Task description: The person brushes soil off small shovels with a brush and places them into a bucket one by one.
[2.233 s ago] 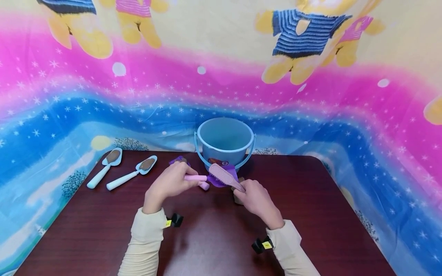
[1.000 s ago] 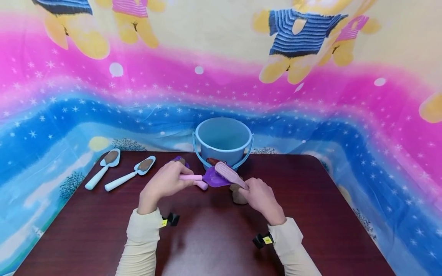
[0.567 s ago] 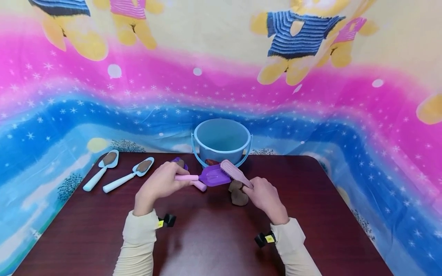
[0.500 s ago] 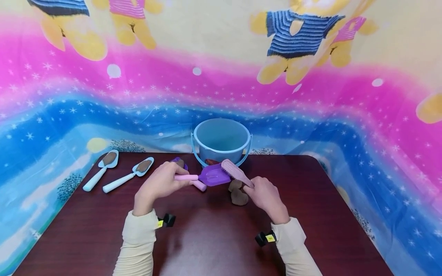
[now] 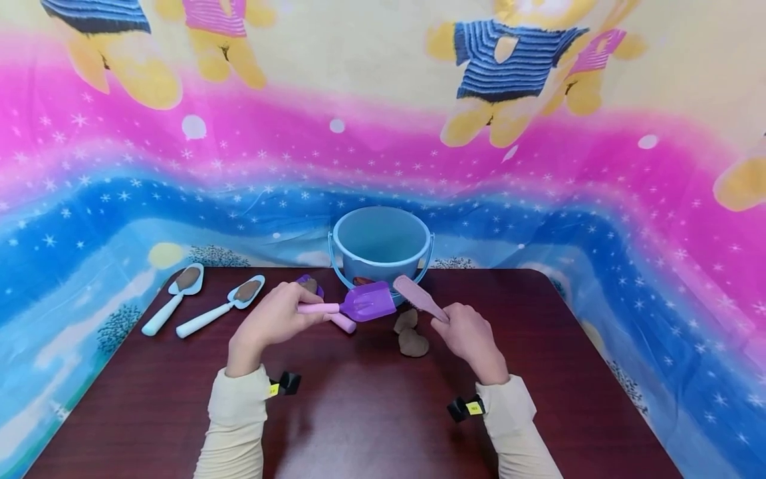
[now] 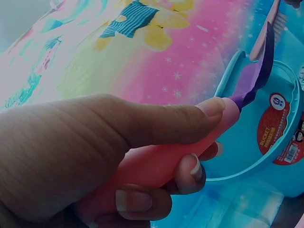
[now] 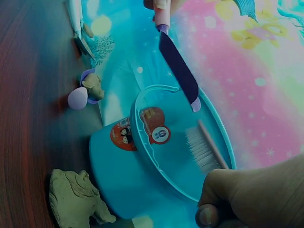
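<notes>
The right hand (image 5: pixel 473 338), gripping the brush (image 5: pixel 415 294), is drawing away from the shovel (image 5: pixel 358 305) the left hand (image 5: pixel 270 324) is grasping, uncovering its blade (image 5: pixel 372 301), so brushing is apparently pausing.

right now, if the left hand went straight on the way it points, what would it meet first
Likely the pink brush in the right hand: the purple shovel in the left hand points toward it. The right wrist view shows a gap between them; depth is unclear, so it might miss.
</notes>
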Tool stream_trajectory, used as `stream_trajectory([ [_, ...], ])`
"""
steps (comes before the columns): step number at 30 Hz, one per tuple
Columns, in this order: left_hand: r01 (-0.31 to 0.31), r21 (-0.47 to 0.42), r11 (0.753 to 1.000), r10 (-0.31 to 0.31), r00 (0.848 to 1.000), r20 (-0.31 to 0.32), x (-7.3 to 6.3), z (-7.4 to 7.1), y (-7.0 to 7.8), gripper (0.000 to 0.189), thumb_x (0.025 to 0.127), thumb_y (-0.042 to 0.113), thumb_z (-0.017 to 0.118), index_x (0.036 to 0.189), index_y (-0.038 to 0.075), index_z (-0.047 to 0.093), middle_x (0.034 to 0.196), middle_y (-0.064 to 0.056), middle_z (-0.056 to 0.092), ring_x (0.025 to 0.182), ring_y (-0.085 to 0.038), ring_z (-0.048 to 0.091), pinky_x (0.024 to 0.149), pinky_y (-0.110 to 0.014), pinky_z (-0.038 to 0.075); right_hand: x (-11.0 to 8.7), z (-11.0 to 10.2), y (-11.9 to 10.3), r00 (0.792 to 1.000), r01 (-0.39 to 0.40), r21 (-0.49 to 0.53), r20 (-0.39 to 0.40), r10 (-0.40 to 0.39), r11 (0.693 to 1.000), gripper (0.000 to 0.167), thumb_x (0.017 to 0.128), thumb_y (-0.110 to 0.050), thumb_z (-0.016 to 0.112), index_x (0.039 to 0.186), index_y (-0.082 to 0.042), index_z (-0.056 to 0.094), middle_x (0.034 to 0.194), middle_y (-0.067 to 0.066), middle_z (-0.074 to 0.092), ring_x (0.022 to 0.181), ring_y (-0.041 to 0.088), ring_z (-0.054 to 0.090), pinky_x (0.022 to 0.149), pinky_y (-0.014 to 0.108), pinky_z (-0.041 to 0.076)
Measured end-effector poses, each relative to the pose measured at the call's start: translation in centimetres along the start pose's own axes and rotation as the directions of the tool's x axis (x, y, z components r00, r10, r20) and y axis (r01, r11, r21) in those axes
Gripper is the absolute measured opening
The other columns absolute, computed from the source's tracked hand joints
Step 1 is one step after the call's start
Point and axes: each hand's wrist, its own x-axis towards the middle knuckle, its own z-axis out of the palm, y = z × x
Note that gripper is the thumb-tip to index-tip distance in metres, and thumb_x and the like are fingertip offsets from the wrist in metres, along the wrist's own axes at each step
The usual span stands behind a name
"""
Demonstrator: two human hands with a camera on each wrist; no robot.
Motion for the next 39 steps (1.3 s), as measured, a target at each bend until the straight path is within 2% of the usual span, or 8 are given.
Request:
stream_trajectory([
  [8,0.030,0.000,1.000,-0.030,0.998,0.055,0.0,0.1,-0.2,0.044,0.095,0.040,0.071,0.057,0.021,0.058,0.053,0.009,0.034,0.051,-0.008,0.033,0.051,-0.027,0.033,-0.3,-0.9,0.2,1.000,-0.017,0.049,0.007,0.017,0.999,0.031,0.096,-0.021,0.066,0.068,-0.010,0.061,0.055,0.003,0.045,0.051,0.018,0.045,0.046,0.031,0.036],
  [14,0.054,-0.019,0.998,-0.051,0.990,0.133,-0.1,0.4,-0.1,0.039,0.099,0.042,0.064,0.069,0.018,0.069,0.053,0.004,0.049,0.050,-0.011,0.044,0.055,-0.031,0.040,-0.5,-1.6,0.1,1.000,-0.017,0.070,0.016,0.016,0.997,0.034,0.097,-0.021,0.064,0.065,-0.010,0.058,0.055,0.001,0.042,0.051,0.017,0.043,0.046,0.030,0.036],
  [19,0.113,-0.002,0.994,-0.109,0.966,0.236,0.1,0.8,0.3,0.030,0.102,0.027,0.060,0.079,0.013,0.072,0.059,-0.004,0.059,0.053,-0.012,0.050,0.060,-0.032,0.044,-0.6,-1.8,0.1,1.000,-0.017,0.079,0.017,0.016,0.997,0.034,0.097,-0.021,0.064,0.065,-0.010,0.058,0.055,0.001,0.042,0.051,0.018,0.043,0.047,0.030,0.035],
  [22,0.134,0.022,0.991,-0.136,0.953,0.269,0.2,1.1,0.5,0.030,0.103,0.018,0.056,0.075,0.012,0.067,0.059,-0.004,0.058,0.054,-0.012,0.049,0.060,-0.031,0.044,-0.7,-1.8,0.0,1.000,-0.009,0.086,0.010,0.008,0.996,0.035,0.097,-0.020,0.064,0.064,-0.010,0.057,0.054,0.001,0.041,0.051,0.018,0.042,0.047,0.030,0.035],
  [28,0.139,0.002,0.990,-0.135,0.958,0.255,0.5,1.5,0.7,0.029,0.104,0.024,0.057,0.081,0.015,0.073,0.056,0.004,0.042,0.052,-0.011,0.035,0.055,-0.028,0.036,-0.8,-1.8,-0.1,1.000,0.004,0.099,-0.003,-0.004,0.995,0.036,0.097,-0.020,0.063,0.064,-0.011,0.055,0.054,0.000,0.039,0.051,0.017,0.040,0.046,0.030,0.035],
  [32,0.128,-0.048,0.991,-0.115,0.970,0.214,0.6,1.7,0.7,0.022,0.095,0.035,0.072,0.093,0.013,0.075,0.065,0.004,0.053,0.060,-0.011,0.045,0.060,-0.028,0.042,-0.8,-1.9,-0.4,1.000,-0.001,0.111,-0.002,0.001,0.994,0.035,0.097,-0.021,0.064,0.066,-0.011,0.056,0.055,0.000,0.039,0.051,0.017,0.040,0.047,0.030,0.035],
  [36,0.110,-0.034,0.993,-0.103,0.982,0.159,0.7,1.7,0.7,0.031,0.085,0.036,0.082,0.097,0.010,0.069,0.080,0.001,0.063,0.075,-0.015,0.055,0.069,-0.031,0.048,-0.9,-2.0,-0.6,1.000,0.003,0.118,-0.002,-0.003,0.993,0.034,0.097,-0.021,0.064,0.066,-0.010,0.056,0.055,0.000,0.039,0.051,0.017,0.040,0.048,0.030,0.035],
  [39,0.102,-0.035,0.994,-0.096,0.985,0.145,0.7,1.7,0.8,0.030,0.089,0.038,0.079,0.095,0.011,0.067,0.077,0.000,0.061,0.072,-0.015,0.056,0.067,-0.032,0.049,-0.9,-2.1,-0.6,1.000,0.014,0.115,-0.012,-0.013,0.993,0.035,0.097,-0.021,0.064,0.065,-0.011,0.055,0.055,0.000,0.038,0.051,0.017,0.039,0.048,0.031,0.035],
])
